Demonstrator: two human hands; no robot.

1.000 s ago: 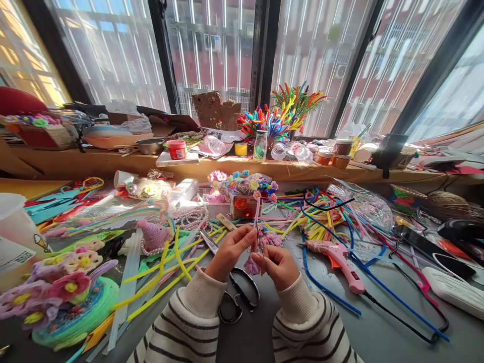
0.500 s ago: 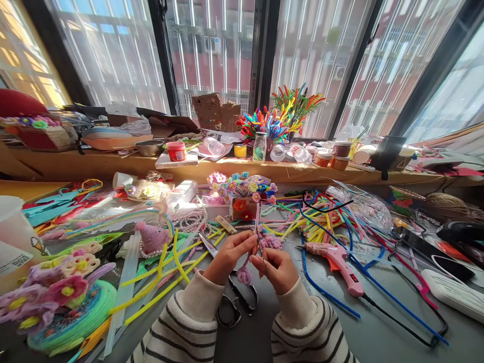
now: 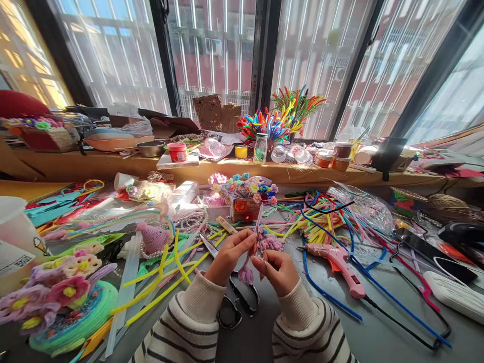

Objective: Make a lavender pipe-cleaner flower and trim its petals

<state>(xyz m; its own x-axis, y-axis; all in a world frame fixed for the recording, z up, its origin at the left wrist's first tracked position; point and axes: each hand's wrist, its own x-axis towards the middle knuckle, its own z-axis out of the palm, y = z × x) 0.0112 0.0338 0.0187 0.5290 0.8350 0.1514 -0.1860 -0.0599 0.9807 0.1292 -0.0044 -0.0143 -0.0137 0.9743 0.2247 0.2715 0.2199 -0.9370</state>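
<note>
Above the middle of the table, my left hand [image 3: 233, 256] pinches a pale pink pipe cleaner [image 3: 259, 216], its straight end pointing up and away. A fluffy pink tuft [image 3: 245, 276] hangs at its lower end, between my hands. My right hand [image 3: 279, 268] is closed close beside it, fingertips around a thin dark metal tool [image 3: 260, 246] that meets the pipe cleaner; its kind is too small to tell. Black-handled scissors [image 3: 247, 302] lie under my hands, partly hidden by the left one. Behind my fingers sits a bumpy pink piece [image 3: 273, 243].
A pink glue gun [image 3: 340, 259] lies to the right, its cord running toward the front. Yellow pipe cleaners [image 3: 162, 287] and a purple knitted cone [image 3: 155, 238] are on the left. Fuzzy flowers [image 3: 68, 292] stand nearer. A flower-filled box [image 3: 245, 207] is straight ahead.
The view has shifted very slightly. Both hands keep almost the same pose on the pipe cleaner, and the hanging tuft barely differs.
</note>
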